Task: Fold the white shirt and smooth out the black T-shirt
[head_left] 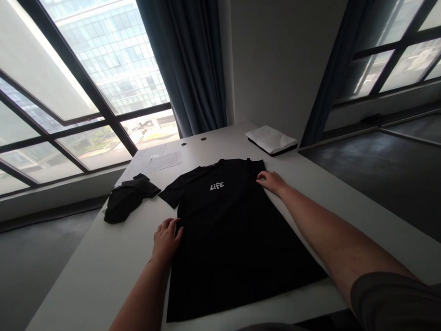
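A black T-shirt point(230, 242) lies spread out on the white table point(356, 218), its neckline at the far side and its hem toward me. Small white lettering point(217, 186) is printed on the chest. My left hand point(166, 239) rests at the shirt's left side edge below the sleeve, fingers apart and their tips on the fabric. On the other side, my right hand point(271, 181) has its fingers closed at the right edge just under the right sleeve, seemingly pinching the cloth. Its fingertips are partly hidden.
A crumpled dark cloth point(125, 200) lies left of the shirt, with paper sheets point(165, 160) beyond it. White folded material point(272, 138) on a dark base sits at the back right. Windows and a blue curtain point(191, 60) stand behind the table.
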The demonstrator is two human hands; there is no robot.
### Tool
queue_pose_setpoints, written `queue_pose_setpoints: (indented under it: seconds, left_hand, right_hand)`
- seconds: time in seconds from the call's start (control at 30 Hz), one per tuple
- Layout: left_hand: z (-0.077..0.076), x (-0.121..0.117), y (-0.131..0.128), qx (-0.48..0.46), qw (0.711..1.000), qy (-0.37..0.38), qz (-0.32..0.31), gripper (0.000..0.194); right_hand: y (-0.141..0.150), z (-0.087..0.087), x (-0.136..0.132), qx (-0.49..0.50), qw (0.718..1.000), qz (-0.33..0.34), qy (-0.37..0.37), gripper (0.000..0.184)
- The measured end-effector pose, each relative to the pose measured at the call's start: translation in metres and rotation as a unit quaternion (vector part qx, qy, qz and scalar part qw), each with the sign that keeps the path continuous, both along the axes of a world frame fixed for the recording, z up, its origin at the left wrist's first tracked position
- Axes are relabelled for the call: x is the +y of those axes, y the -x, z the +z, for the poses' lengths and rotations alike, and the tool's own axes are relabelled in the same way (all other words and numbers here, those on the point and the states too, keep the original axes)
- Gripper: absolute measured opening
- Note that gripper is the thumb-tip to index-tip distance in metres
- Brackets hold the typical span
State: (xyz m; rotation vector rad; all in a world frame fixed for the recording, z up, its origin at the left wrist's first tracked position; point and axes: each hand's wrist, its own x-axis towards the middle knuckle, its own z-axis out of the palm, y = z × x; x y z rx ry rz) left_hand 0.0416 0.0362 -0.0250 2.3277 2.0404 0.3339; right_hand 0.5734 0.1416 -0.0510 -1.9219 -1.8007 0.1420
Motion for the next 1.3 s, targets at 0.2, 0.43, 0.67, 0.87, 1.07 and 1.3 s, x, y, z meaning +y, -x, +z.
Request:
queue_pose_setpoints:
  seconds: [0.2,0.43,0.67,0.87,1.07,1.3]
  left_hand:
    - [-0.002,0.011,0.003,-0.004,0.999,-0.029,0.016,0.046]
    - [-0.002,0.07,-0.006,0.013,0.997,-0.049,-0.05,0.05]
    - [-0.004,0.146,-0.018,0.011,0.999,0.047,-0.001,0.06]
    - [-0.005,0.16,-0.014,-0.001,0.996,0.042,0.074,0.062]
    - [-0.011,0.151,-0.004,0.005,0.99,0.034,0.134,0.066]
    - [-0.012,0.152,-0.006,0.003,0.989,0.022,0.147,0.065]
  right_hand:
    - [-0.003,0.0,0.008,0.02,1.0,0.01,-0.005,0.028]
    - [0.001,-0.007,0.021,-0.036,0.999,-0.004,-0.015,0.043]
    - [-0.007,-0.008,0.039,-0.08,0.996,0.03,0.017,0.052]
    - [-0.013,-0.009,0.043,-0.071,0.997,0.013,-0.005,0.056]
    - [-0.021,-0.009,0.05,-0.038,0.998,-0.05,-0.012,0.063]
    - [-0.026,-0.006,0.046,0.055,0.995,-0.068,-0.053,0.052]
